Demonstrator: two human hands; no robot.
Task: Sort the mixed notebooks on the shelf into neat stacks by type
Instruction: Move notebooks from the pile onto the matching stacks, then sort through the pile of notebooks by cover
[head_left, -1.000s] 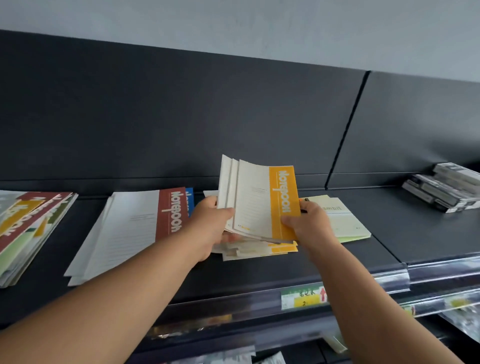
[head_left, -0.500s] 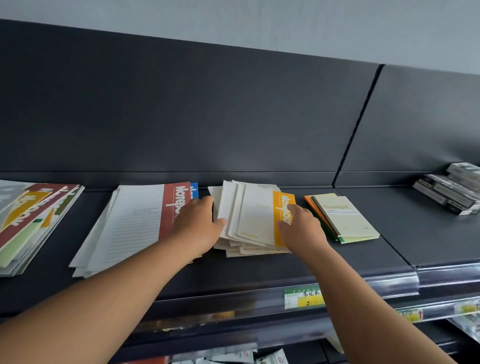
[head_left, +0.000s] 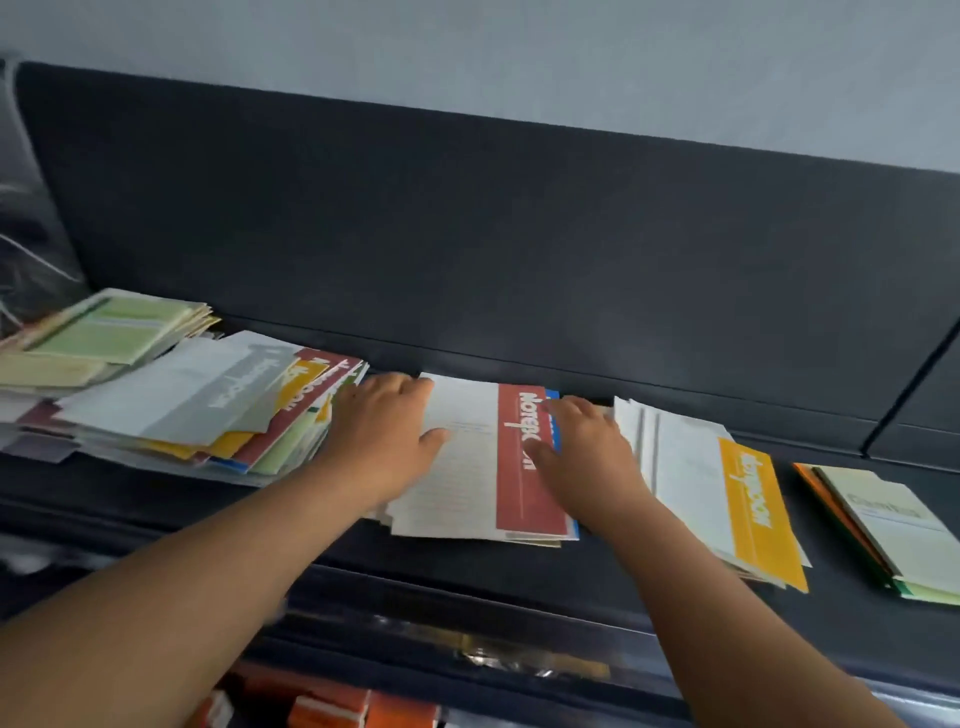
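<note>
A stack of large notebooks topped by a red-banded one (head_left: 483, 467) lies in the middle of the dark shelf (head_left: 467, 566). My left hand (head_left: 382, 431) rests flat on its left edge, fingers spread. My right hand (head_left: 582, 452) presses on its right side over the red band. Neither hand lifts anything. To the right lies the stack of yellow-banded notebooks (head_left: 727, 499), fanned a little. Further right sits a small pile of pale green notebooks (head_left: 893, 530). A messy mixed heap of notebooks (head_left: 197, 410) fills the left part of the shelf.
The shelf's dark back panel (head_left: 519, 249) rises right behind the stacks. Pale green pads (head_left: 109, 332) lie on the heap's far left, by crumpled clear plastic (head_left: 26, 249). Orange items (head_left: 332, 706) show on the lower shelf.
Both hands left the yellow-banded stack, now lying on the shelf, and moved left onto the red-banded stack. The view swung left, revealing the mixed heap.
</note>
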